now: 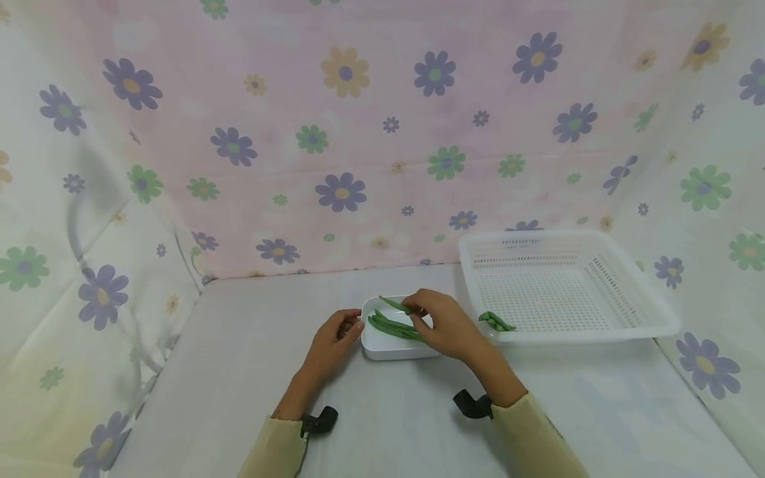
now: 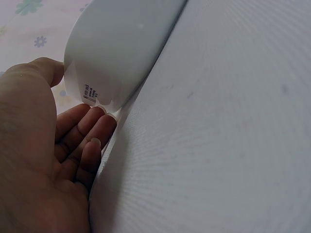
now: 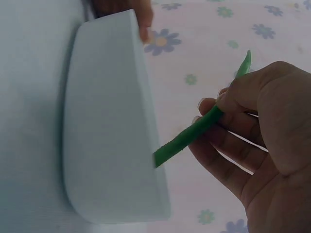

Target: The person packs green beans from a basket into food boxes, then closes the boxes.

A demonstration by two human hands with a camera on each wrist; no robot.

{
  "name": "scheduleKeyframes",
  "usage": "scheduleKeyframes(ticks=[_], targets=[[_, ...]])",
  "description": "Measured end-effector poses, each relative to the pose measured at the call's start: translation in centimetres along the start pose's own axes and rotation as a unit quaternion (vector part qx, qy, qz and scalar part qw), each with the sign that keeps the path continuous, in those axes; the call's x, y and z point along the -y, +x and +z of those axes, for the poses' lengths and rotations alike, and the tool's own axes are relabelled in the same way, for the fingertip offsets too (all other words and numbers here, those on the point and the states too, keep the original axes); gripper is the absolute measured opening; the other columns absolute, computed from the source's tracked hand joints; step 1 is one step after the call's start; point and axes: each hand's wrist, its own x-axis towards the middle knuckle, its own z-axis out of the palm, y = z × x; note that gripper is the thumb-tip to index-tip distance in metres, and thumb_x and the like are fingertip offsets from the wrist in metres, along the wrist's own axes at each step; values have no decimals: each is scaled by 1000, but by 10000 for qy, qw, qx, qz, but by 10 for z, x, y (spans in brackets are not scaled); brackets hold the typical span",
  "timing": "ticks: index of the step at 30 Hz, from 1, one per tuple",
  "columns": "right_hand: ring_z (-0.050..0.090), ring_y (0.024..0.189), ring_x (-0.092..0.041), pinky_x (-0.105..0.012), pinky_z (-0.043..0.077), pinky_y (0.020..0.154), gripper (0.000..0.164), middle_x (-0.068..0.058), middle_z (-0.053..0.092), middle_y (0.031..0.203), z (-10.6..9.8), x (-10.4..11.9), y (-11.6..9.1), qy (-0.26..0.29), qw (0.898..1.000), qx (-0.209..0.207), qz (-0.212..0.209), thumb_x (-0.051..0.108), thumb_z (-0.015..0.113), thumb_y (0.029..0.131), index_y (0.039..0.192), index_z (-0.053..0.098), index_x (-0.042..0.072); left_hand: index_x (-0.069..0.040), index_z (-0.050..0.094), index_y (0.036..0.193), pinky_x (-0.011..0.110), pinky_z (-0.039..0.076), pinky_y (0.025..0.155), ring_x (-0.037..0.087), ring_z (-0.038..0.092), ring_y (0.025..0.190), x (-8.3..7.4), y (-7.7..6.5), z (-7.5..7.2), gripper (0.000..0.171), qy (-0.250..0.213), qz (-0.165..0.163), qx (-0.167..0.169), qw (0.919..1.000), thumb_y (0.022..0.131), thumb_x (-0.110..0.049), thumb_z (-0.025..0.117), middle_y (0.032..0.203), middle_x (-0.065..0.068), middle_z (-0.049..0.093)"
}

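A small white tray (image 1: 391, 354) stands in the middle of the table with several long green beans (image 1: 391, 326) lying in it. My left hand (image 1: 333, 340) holds its left end. In the left wrist view the thumb (image 2: 48, 70) is at the rim and the other fingers lie curled against the outer wall, near a small printed label (image 2: 91, 93). Above the tray my right hand (image 1: 445, 324) pinches one green bean (image 3: 187, 136) between thumb and fingertips. The bean is tilted, its lower end overlapping the tray's rim in the right wrist view.
To the right stands a large white perforated basket (image 1: 651, 330). A small pile of green bean pieces (image 1: 496, 322) lies at its near left corner. A flowered cloth (image 1: 382, 139) hangs behind and at both sides of the white-covered table (image 1: 251, 332).
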Motion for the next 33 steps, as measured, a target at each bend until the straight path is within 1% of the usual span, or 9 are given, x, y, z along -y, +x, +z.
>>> scheduleKeyframes(ticks=[5, 7, 13, 20, 25, 30, 33], targets=[[69, 94, -14, -34, 60, 82, 21, -4, 73, 109, 11, -9, -1, -201, 9992, 197, 291, -1, 69, 98, 118, 73, 7, -15, 63, 143, 31, 52, 94, 12, 62, 107, 0, 0, 0, 41, 56, 20, -15, 10000, 108, -37, 64, 119, -2, 68], [68, 95, -13, -34, 59, 83, 21, -3, 74, 110, 16, -12, -1, -331, 9984, 258, 382, 0, 69, 99, 118, 73, 8, -14, 63, 143, 30, 53, 93, 12, 62, 107, 0, 0, 0, 42, 77, 60, -33, 9999, 108, -37, 64, 119, -2, 68], [67, 96, -15, -36, 58, 85, 22, -3, 74, 111, 25, -15, -2, -565, 9964, 390, 506, -2, 73, 95, 115, 74, 7, -13, 63, 143, 30, 52, 92, 13, 62, 106, 0, 0, 1, 43, 69, 130, -66, 9999, 108, -38, 65, 118, -1, 69], [67, 92, -16, -36, 58, 81, 21, -4, 73, 105, 26, -16, -4, -749, 9934, 477, 723, -5, 77, 91, 110, 75, 5, -12, 63, 142, 30, 51, 91, 13, 61, 105, 0, 1, 2, 43, 57, 117, -66, 9999, 107, -36, 66, 117, 0, 69], [67, 89, -17, -33, 58, 79, 19, -5, 72, 101, 26, -17, -5, -766, 9916, 569, 871, -8, 76, 89, 104, 75, 3, -13, 64, 142, 29, 51, 90, 12, 61, 104, 1, 1, 2, 42, 78, 134, -81, 9998, 107, -36, 66, 117, -1, 69], [68, 89, -17, -31, 58, 79, 19, -4, 71, 101, 25, -17, -5, -704, 9902, 633, 1026, -9, 75, 88, 103, 75, 3, -12, 64, 142, 30, 51, 90, 13, 61, 104, 0, 1, 1, 43, 112, 199, -94, 9997, 107, -37, 65, 117, 0, 69], [67, 90, -16, -33, 58, 80, 18, -4, 71, 101, 24, -16, -5, -763, 9895, 692, 1009, -7, 75, 89, 103, 76, 4, -11, 64, 142, 30, 51, 90, 13, 62, 104, 0, 1, 1, 43, 121, 208, -101, 9997, 107, -37, 65, 117, 0, 69]])
